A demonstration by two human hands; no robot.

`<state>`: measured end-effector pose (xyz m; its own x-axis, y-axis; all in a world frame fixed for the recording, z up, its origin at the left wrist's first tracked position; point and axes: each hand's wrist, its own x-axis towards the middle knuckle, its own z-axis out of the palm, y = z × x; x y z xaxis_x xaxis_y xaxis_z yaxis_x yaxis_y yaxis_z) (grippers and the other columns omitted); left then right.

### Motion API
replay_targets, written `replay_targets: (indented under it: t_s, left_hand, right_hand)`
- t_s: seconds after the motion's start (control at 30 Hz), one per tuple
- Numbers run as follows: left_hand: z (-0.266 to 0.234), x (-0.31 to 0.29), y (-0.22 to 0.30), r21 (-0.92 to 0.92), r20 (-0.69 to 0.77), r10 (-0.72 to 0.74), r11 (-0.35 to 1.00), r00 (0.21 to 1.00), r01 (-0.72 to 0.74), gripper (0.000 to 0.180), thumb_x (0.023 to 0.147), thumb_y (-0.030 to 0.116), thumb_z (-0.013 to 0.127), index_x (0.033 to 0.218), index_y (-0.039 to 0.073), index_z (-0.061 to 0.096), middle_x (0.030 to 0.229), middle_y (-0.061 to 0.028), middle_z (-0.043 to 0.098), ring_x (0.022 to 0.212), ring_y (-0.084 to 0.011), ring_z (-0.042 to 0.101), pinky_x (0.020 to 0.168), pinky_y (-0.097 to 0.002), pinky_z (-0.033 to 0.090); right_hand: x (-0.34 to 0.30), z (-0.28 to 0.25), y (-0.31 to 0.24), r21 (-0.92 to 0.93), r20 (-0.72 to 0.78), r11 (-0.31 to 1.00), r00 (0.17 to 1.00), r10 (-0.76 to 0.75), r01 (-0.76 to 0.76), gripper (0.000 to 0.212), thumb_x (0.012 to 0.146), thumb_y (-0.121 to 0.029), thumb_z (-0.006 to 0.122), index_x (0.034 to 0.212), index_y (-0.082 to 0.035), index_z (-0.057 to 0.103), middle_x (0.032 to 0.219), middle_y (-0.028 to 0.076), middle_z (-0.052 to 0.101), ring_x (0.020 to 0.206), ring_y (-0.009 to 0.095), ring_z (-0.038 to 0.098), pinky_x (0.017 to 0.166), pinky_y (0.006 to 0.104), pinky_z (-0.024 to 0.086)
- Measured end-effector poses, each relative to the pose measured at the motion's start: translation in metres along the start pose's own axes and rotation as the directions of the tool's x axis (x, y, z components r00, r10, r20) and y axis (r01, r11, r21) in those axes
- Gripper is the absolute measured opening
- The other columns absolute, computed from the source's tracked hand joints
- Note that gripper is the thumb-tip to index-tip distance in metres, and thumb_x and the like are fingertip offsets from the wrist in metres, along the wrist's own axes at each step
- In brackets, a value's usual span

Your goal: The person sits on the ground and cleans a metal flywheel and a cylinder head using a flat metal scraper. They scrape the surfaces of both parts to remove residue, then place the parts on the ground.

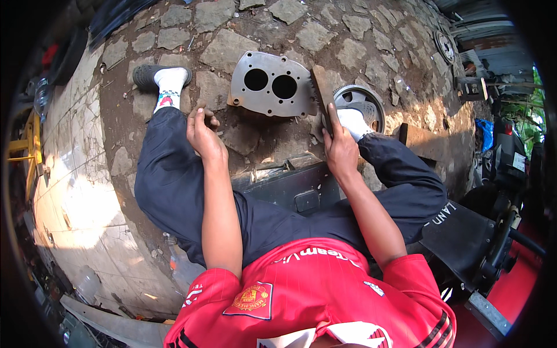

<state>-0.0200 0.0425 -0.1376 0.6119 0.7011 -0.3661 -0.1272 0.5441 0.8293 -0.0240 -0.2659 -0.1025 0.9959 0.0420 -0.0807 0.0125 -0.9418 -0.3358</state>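
Observation:
A grey metal engine block with two large round bores and several small bolt holes rests on the stone ground between my feet. My right hand grips the handle end of a wire brush, a long brown wooden tool with dark bristles along its left edge. The brush stands beside the block's right edge; whether they touch, I cannot tell. My left hand hovers to the left of the block, near my left knee, with its fingers loosely bent and apart. Nothing shows in it.
A round toothed metal wheel lies under my right foot. Close in front of me is a black case. A brown metal piece lies farther right. Pale tiles border the stones at left, beside a yellow frame. Red-and-black machinery stands at right.

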Motion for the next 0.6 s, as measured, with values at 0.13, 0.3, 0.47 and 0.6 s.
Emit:
replay_targets:
  t_s: [0.13,0.3,0.47,0.6]
  left_hand:
    - [0.004,0.001,-0.007,0.041,-0.012,-0.022,0.999,1.0,0.022,0.015,0.105,0.012,0.062,0.11,0.001,0.071,0.085,-0.0027,0.064,0.068,-0.011,0.056,0.062,-0.0258,0.047]
    - [-0.003,-0.002,0.001,0.029,0.006,0.032,0.999,0.999,-0.033,0.013,0.104,0.012,0.062,0.106,0.002,0.071,0.083,-0.0025,0.065,0.067,-0.0107,0.056,0.062,-0.0256,0.047]
    - [-0.018,-0.001,0.007,0.103,-0.048,0.043,0.994,0.998,-0.038,0.012,0.104,0.012,0.063,0.105,0.003,0.071,0.082,-0.0012,0.066,0.066,-0.0085,0.055,0.061,-0.0235,0.045]
    - [-0.028,0.008,0.003,0.223,-0.033,0.051,0.974,0.998,-0.042,0.015,0.104,0.01,0.063,0.11,0.003,0.074,0.082,-0.0007,0.067,0.066,-0.0056,0.055,0.061,-0.0221,0.044]
  right_hand:
    - [-0.025,0.014,0.007,-0.019,0.246,0.95,0.923,-0.297,0.311,0.074,0.101,-0.027,0.066,0.165,-0.039,0.033,0.091,0.017,0.062,0.077,0.041,0.068,0.066,0.0535,0.055]
    - [-0.024,-0.014,-0.045,0.11,0.386,0.875,0.791,-0.475,0.472,0.068,0.101,-0.036,0.066,0.162,-0.045,0.038,0.089,0.013,0.063,0.077,0.038,0.069,0.066,0.0495,0.057]
    - [-0.017,0.015,-0.065,0.096,0.466,0.863,0.743,-0.479,0.496,0.067,0.1,-0.039,0.066,0.161,-0.044,0.039,0.098,0.014,0.071,0.083,0.037,0.073,0.07,0.0491,0.06]
    - [0.007,0.061,-0.067,-0.024,0.565,0.904,0.752,-0.34,0.426,0.067,0.1,-0.04,0.067,0.161,-0.039,0.04,0.11,0.017,0.072,0.094,0.039,0.074,0.081,0.0502,0.061]
